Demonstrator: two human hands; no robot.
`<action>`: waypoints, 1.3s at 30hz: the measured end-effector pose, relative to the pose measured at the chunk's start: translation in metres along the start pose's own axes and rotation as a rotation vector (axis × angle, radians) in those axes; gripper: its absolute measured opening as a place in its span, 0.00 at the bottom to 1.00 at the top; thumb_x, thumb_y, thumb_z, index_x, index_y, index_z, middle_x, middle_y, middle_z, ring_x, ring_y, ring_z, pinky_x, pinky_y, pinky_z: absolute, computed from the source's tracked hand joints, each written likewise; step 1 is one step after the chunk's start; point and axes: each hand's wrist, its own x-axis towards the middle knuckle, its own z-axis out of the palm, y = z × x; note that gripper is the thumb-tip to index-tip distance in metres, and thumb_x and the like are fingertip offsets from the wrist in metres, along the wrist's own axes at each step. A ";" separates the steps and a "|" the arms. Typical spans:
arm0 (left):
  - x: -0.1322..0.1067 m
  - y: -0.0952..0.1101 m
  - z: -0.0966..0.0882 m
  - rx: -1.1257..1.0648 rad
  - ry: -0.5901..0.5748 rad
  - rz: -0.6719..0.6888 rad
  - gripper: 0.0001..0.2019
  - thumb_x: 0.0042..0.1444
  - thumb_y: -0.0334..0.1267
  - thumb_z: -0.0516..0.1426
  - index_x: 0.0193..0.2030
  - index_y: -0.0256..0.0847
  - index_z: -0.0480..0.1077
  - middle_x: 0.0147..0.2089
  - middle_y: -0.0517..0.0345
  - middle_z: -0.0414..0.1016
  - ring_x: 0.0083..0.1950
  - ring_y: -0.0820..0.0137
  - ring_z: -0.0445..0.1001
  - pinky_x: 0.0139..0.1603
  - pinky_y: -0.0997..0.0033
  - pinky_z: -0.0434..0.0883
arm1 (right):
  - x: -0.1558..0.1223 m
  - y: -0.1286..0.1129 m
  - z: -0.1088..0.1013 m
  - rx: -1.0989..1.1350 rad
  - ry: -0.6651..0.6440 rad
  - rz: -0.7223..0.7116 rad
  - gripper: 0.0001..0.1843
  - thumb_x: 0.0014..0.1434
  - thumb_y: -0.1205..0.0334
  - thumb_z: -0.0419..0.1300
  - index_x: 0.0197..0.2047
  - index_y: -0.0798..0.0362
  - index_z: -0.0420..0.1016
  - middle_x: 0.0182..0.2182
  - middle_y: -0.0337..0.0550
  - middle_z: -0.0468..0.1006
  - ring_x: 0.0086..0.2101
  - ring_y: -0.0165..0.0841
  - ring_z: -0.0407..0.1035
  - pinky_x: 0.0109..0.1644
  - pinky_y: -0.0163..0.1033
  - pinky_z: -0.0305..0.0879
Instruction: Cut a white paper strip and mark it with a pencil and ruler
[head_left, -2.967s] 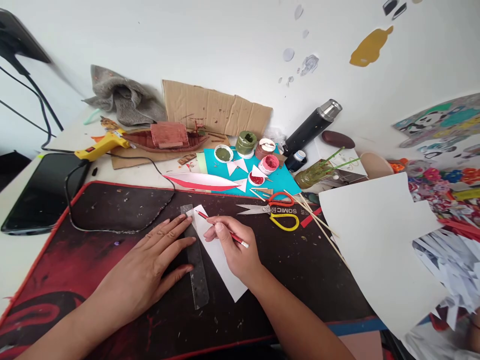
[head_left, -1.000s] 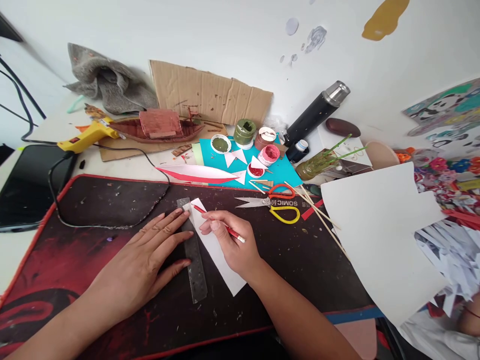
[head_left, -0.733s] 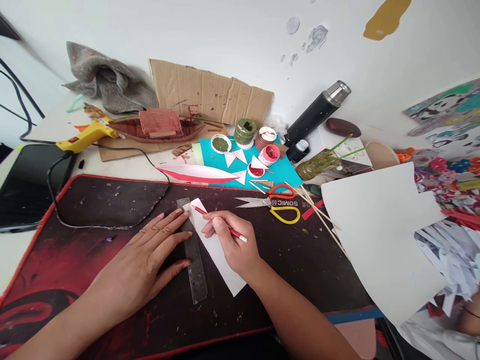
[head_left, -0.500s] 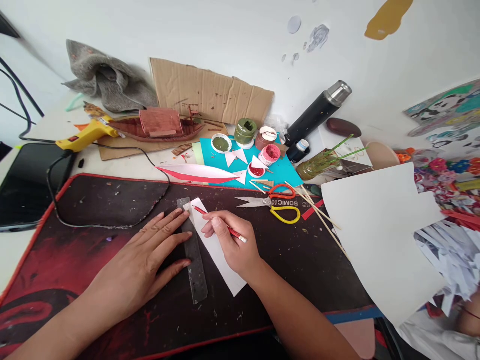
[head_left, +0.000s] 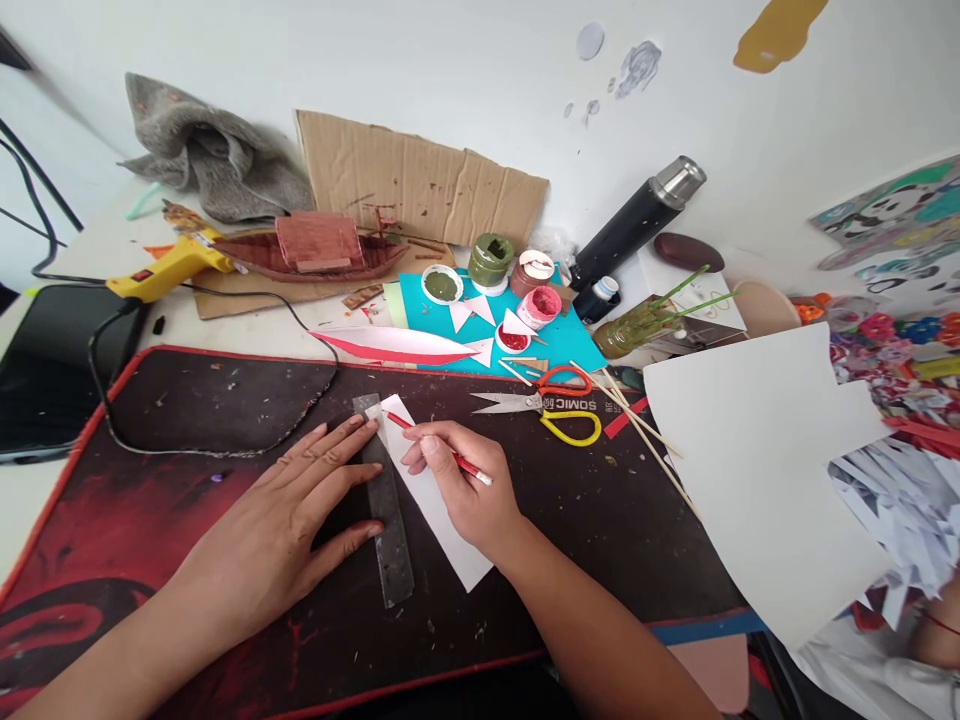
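Observation:
My left hand (head_left: 281, 510) lies flat with fingers spread, its fingertips pressing on a clear, scuffed ruler (head_left: 394, 560). Under the ruler's right edge is a narrow strip of white paper (head_left: 450, 535), set at a slant on the dark mat. In my right hand (head_left: 472, 485) is a red pencil (head_left: 469, 467) with a white end, gripped between thumb and fingers. Its tip touches or hovers just over the paper's top end, beside the ruler; I cannot tell which. Scissors (head_left: 536, 402) with one orange and one yellow handle lie beyond my right hand.
A red-and-white paper boat hull (head_left: 397, 346) lies behind the mat (head_left: 600, 560). Paint jars (head_left: 491, 262) stand on blue card (head_left: 420, 315). Back left are a brown model boat (head_left: 319, 250) and yellow glue gun (head_left: 169, 270). Thin sticks (head_left: 645, 430) and a white sheet (head_left: 750, 470) are at right.
Almost nothing differs. The view has shifted very slightly, and both hands, the ruler and the pencil keep nearly the same places.

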 end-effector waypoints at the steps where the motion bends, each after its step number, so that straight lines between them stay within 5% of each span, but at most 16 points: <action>1: 0.000 0.000 0.000 -0.007 0.001 -0.006 0.22 0.73 0.57 0.60 0.64 0.47 0.73 0.83 0.50 0.63 0.83 0.53 0.64 0.85 0.41 0.63 | 0.000 0.000 0.000 0.001 0.001 0.000 0.19 0.80 0.45 0.59 0.51 0.49 0.86 0.36 0.43 0.88 0.35 0.36 0.84 0.43 0.42 0.80; 39: -0.002 -0.001 0.000 0.022 -0.021 0.003 0.22 0.74 0.57 0.58 0.65 0.47 0.71 0.85 0.50 0.59 0.84 0.54 0.61 0.86 0.42 0.60 | -0.001 0.003 0.001 -0.044 -0.009 0.012 0.18 0.80 0.45 0.59 0.53 0.46 0.86 0.43 0.45 0.90 0.37 0.36 0.85 0.45 0.42 0.81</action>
